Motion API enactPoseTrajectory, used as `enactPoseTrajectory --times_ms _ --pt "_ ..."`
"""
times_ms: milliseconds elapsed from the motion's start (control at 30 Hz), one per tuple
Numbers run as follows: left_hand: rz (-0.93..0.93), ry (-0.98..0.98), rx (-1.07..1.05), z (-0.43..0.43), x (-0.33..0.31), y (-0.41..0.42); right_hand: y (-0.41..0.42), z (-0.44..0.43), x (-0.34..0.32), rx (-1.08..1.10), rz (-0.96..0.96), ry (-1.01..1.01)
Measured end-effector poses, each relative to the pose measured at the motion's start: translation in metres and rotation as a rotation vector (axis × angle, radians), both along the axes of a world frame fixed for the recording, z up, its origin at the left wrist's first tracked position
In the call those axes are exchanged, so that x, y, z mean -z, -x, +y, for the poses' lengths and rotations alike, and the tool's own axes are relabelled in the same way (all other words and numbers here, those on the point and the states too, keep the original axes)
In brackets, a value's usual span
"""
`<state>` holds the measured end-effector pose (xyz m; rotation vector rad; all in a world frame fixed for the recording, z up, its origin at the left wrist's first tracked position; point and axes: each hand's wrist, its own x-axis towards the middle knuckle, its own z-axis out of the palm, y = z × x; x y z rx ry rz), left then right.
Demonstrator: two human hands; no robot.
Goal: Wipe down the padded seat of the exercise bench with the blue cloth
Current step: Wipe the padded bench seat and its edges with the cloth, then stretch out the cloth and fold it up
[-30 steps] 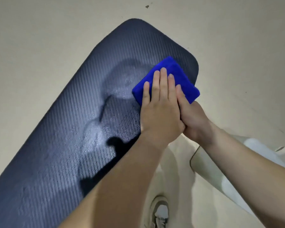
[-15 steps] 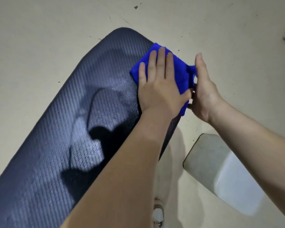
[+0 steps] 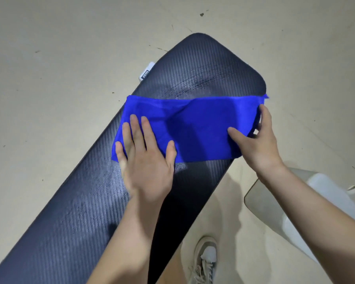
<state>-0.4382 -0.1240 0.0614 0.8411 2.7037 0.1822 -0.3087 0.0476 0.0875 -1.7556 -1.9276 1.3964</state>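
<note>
The dark ribbed padded seat (image 3: 203, 64) of the bench runs from the lower left to the upper right. The blue cloth (image 3: 197, 128) lies unfolded across the seat's whole width. My left hand (image 3: 146, 158) presses flat on the cloth's left end with fingers spread. At the seat's right edge, my right hand (image 3: 254, 136) grips the cloth's right end, thumb on top and fingers curled around the edge. Damp streaks show on the padding beyond the cloth.
A pale floor surrounds the bench. A grey-white plastic container (image 3: 307, 214) stands on the floor at the right, under my right forearm. My shoe (image 3: 205, 261) is at the bottom centre. A small white tag (image 3: 146, 71) sticks out at the seat's left edge.
The folded cloth has been opened out across the seat. My left hand moved left with one end, and my right hand took hold of the other end at the right edge.
</note>
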Motion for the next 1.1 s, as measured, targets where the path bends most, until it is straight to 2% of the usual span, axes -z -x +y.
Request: enactPoseTrajectory --times_ms 167,200,367,533,700,933,1100 --pt "-0.089 0.030 -0.167 -0.052 -0.013 -0.016 0.003 -0.018 -0.019 -0.280 -0.411 -0.328" --pt "-0.108 0.023 -0.203 -0.060 -0.018 -0.019 0.006 -0.022 -0.025 -0.341 -0.441 -0.393" --pt "-0.220 0.058 -0.416 -0.068 -0.049 -0.008 0.031 -0.019 -0.027 -0.657 -0.336 -0.559" --pt "-0.155 -0.071 -0.471 -0.061 -0.055 0.040 0.056 0.012 -0.019 -0.837 -0.354 -0.489" --pt "-0.265 -0.135 -0.609 -0.067 -0.043 0.079 0.063 0.027 -0.019 -0.848 -0.290 -0.534" --pt "-0.244 -0.322 -0.618 -0.078 -0.056 0.086 0.058 0.024 -0.014 -0.744 -0.210 -0.491" --pt "-0.202 -0.339 -0.535 -0.081 -0.049 0.097 0.061 0.021 -0.013 -0.559 -0.222 -0.426"
